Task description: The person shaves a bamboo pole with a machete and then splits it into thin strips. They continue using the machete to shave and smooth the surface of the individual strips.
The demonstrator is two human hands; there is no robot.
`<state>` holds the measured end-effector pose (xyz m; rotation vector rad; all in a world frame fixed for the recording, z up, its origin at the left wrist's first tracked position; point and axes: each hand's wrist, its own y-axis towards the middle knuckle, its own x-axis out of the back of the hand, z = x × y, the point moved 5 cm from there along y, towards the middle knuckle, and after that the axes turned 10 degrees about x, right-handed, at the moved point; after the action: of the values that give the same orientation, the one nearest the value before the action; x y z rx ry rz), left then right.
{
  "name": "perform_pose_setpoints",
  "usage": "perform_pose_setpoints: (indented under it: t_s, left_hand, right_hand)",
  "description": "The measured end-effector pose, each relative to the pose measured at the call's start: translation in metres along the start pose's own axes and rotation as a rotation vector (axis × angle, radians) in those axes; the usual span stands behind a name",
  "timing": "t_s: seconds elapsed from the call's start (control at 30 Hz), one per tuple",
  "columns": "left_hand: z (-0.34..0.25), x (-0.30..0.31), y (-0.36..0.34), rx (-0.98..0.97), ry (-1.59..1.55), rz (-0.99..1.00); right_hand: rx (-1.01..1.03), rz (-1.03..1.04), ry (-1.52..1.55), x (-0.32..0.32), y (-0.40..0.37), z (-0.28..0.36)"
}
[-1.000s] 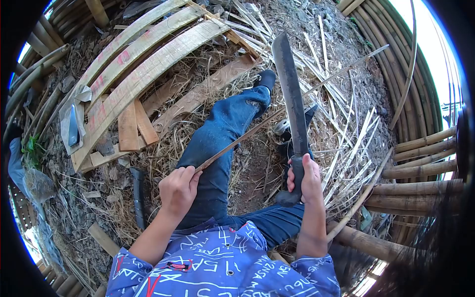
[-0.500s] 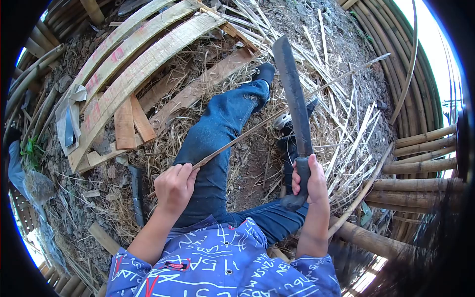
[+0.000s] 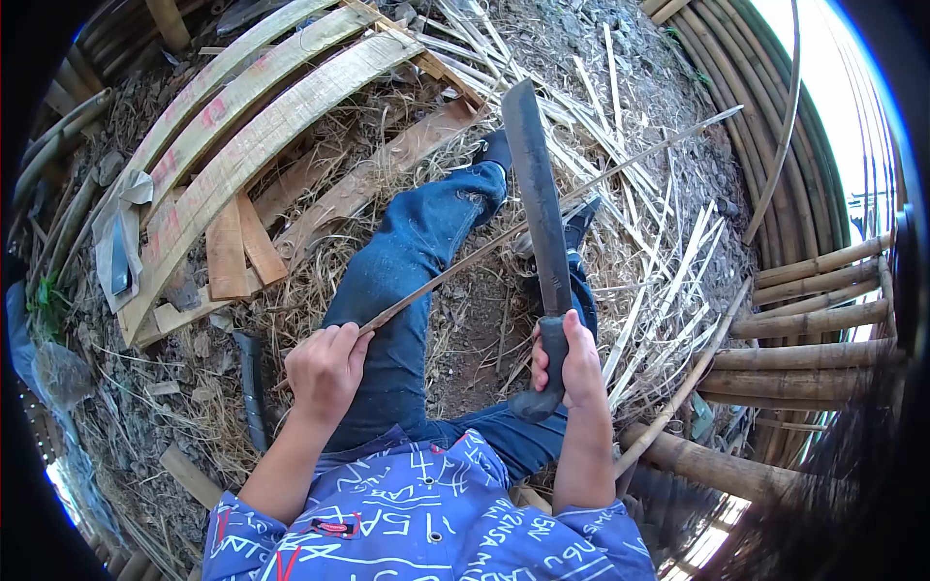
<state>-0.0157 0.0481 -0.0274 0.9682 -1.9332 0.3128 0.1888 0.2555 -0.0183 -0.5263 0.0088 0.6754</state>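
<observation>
In my right hand (image 3: 570, 366) is a machete (image 3: 535, 174), fingers wrapped round its dark handle and the broad blade pointing up and away from me. My left hand (image 3: 327, 370) is closed on the near end of a long, thin bamboo strip (image 3: 465, 263). From there the strip slants over my thigh, passes at the blade and reaches far to the right. The blade overlaps the strip in this view. My legs in blue jeans (image 3: 387, 281) are spread on the ground beneath both.
Curved wooden planks (image 3: 281, 131) lie at the upper left, with short brown boards (image 3: 226, 254) near them. A black sheath-like object (image 3: 251, 392) rests left of my hip. Split bamboo strips (image 3: 668, 261) litter the ground ahead. Bamboo poles (image 3: 775, 373) form a fence on the right.
The whole view has shifted slightly, so most things sit further left. The machete has tilted a little to the left, and both hands keep their holds.
</observation>
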Motion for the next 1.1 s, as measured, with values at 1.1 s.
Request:
perform_pose_setpoints:
  t_s: [1.1]
  left_hand:
    - [0.007,0.004,-0.001,0.048,-0.059,-0.003]
  right_hand:
    - [-0.273,0.228,-0.078,-0.062,-0.034,-0.059]
